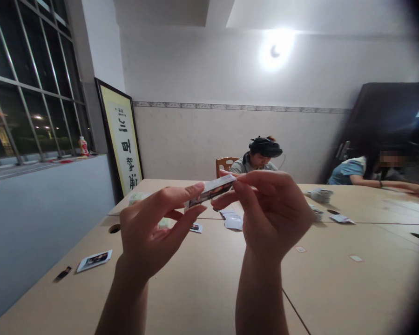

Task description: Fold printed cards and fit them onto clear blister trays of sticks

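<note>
The left hand [153, 228] and the right hand [274, 216] each pinch an end of a slim, pale-edged packet [214, 190], held tilted at the centre of the frame above the worktop [195, 293]. Just behind it, white slips [232, 221] lie loosely overlapped. At lower left, a white-bordered picture card [94, 260] rests near a small dark strip [63, 273]. Right of centre stands a stack [321, 195]; beyond, at upper centre-right, a person [261, 156] wearing headgear sits with head bowed.

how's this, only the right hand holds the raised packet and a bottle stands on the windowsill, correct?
Not only the right hand: the head view shows the left hand holding the packet too. The bottle does stand on the windowsill.
</note>
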Action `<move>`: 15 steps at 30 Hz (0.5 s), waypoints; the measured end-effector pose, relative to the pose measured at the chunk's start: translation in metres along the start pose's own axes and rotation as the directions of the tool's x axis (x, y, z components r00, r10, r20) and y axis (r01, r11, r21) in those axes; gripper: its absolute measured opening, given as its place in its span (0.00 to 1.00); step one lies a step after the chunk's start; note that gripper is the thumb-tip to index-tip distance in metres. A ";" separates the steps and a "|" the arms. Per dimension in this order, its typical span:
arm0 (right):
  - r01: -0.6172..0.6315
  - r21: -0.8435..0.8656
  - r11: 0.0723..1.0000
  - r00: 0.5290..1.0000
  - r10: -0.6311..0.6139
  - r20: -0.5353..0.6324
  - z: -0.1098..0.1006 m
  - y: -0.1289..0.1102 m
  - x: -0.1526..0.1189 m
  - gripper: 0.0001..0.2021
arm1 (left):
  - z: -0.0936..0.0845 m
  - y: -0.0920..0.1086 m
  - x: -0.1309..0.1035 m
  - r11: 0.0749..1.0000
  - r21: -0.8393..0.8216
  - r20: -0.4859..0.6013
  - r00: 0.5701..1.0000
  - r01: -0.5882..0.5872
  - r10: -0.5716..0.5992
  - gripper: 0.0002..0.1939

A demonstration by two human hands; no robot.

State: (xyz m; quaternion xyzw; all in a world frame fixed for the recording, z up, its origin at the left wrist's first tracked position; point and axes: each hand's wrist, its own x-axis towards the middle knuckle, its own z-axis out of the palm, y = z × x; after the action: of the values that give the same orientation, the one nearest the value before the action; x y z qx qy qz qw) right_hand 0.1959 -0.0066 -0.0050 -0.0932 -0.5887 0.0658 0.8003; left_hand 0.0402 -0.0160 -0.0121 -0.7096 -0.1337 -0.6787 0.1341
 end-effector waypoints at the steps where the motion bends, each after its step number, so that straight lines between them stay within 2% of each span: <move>1: 0.020 0.008 1.000 1.000 -0.020 0.005 -0.001 0.001 0.000 0.08 | 0.001 0.000 0.000 1.000 0.006 -0.016 0.999 -0.030 0.030 0.26; 15: 0.132 -0.051 0.990 0.990 -0.135 -0.049 0.000 0.005 -0.001 0.12 | 0.007 0.013 0.000 0.995 0.078 -0.033 0.997 -0.061 0.064 0.26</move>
State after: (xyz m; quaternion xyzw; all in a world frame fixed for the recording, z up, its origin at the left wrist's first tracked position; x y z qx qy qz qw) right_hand 0.1952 -0.0023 -0.0071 -0.0743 -0.5739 -0.0045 0.8155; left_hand 0.0519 -0.0256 -0.0128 -0.6956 -0.1349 -0.6810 0.1849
